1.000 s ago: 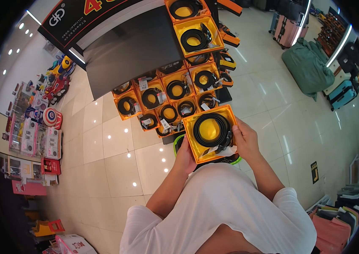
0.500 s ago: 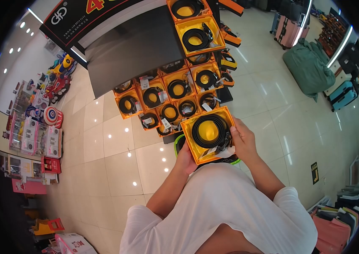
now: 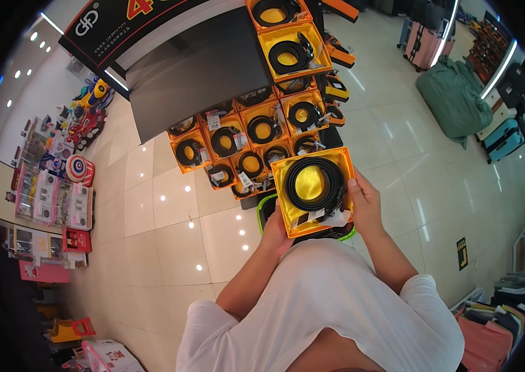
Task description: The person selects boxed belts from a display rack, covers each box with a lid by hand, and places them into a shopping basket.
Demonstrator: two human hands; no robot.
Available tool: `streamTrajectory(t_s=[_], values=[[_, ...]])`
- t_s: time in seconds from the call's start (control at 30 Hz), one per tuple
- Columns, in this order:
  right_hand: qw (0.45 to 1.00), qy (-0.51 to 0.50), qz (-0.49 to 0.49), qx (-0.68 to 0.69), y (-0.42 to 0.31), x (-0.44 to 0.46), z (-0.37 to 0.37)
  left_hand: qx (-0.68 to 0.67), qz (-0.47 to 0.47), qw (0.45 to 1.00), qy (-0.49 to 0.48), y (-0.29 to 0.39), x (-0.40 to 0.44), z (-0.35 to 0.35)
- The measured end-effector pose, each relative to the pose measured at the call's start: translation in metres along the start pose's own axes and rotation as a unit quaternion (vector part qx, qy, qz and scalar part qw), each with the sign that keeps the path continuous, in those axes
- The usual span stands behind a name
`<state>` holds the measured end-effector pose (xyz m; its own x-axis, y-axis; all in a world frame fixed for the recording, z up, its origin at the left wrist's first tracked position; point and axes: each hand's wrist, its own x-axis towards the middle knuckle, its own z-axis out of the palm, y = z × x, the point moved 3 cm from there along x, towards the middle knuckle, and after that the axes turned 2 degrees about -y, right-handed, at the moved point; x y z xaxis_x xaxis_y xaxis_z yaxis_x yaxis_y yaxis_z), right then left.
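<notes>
Between my two hands is an open orange box [image 3: 281,217] lined in yellow, tilted up toward me. A coiled black belt [image 3: 292,186] lies inside it, with a white tag near its lower edge. My left hand [image 3: 275,232] grips the box's lower left side, its fingers partly hidden underneath. At the right side, my right hand [image 3: 364,201] holds the edge with the thumb near the rim. Just beyond the box, a display stand carries several similar boxed belts [image 3: 263,129].
A black panel [image 3: 200,80] slopes above the boxed belts. Part of a green-rimmed black basket [image 3: 263,214] shows behind the held box. Boxed toys [image 3: 79,208] line the left. Right stand a green covered bundle [image 3: 454,102], a blue suitcase [image 3: 503,141] and folded clothes [image 3: 485,338].
Both hands have raised the boxed belt slightly and shifted it right, so it looks larger and turned more upright. The view has moved a little.
</notes>
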<state>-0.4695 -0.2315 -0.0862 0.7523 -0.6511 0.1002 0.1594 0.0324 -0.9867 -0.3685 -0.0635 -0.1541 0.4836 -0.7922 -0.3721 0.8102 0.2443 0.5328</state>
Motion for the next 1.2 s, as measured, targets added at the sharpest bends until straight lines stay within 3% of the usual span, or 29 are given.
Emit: streamTrajectory(t_s=[0.17,0.27,0.3,0.4,0.43,0.5,0.57,0.63,0.7,0.77,0.83,0.93,1.07,1.17,1.2], values=[[1.000,0.022,0.007,0.014,0.008,0.007,-0.012,0.047,0.042,0.998,0.030,0.005,0.004,-0.009],[0.997,0.024,0.050,0.061,0.019,0.011,-0.023,0.062,0.160,0.984,0.054,0.019,0.003,-0.017],[0.997,0.024,0.051,0.061,0.019,0.011,-0.024,0.063,0.160,0.984,0.054,0.023,0.003,-0.024],[0.994,0.020,0.080,0.071,0.020,0.009,-0.027,0.246,0.322,0.901,0.154,0.048,-0.008,-0.036],[0.991,0.011,0.104,0.085,0.020,0.008,-0.026,0.246,0.321,0.902,0.154,0.054,-0.014,-0.025],[0.987,0.001,0.128,0.100,0.021,0.007,-0.024,0.396,0.419,0.805,0.143,0.070,-0.032,-0.002],[0.976,-0.020,0.175,0.130,0.023,0.006,-0.021,0.419,0.428,0.793,0.113,0.077,-0.041,0.002],[0.972,-0.030,0.186,0.137,0.030,0.006,-0.021,0.623,0.479,0.618,0.005,0.081,-0.050,0.024],[0.969,-0.040,0.197,0.144,0.036,0.006,-0.022,0.645,0.476,0.596,-0.044,0.085,-0.056,0.039],[0.962,-0.045,0.209,0.167,0.040,0.007,-0.022,0.772,0.487,0.394,-0.107,0.081,-0.060,0.056],[0.963,-0.047,0.212,0.158,0.035,0.008,-0.023,0.778,0.462,0.412,-0.110,0.077,-0.063,0.057],[0.964,-0.041,0.222,0.144,0.013,0.009,-0.020,0.814,0.453,0.322,-0.170,0.068,-0.063,0.055],[0.959,-0.056,0.230,0.156,0.015,0.010,-0.021,0.821,0.427,0.303,-0.226,0.071,-0.058,0.056],[0.950,-0.072,0.230,0.196,0.013,0.007,-0.021,0.816,0.403,0.341,-0.235,0.077,-0.059,0.064],[0.950,-0.068,0.232,0.196,0.011,0.006,-0.021,0.790,0.418,0.377,-0.241,0.078,-0.056,0.063]])
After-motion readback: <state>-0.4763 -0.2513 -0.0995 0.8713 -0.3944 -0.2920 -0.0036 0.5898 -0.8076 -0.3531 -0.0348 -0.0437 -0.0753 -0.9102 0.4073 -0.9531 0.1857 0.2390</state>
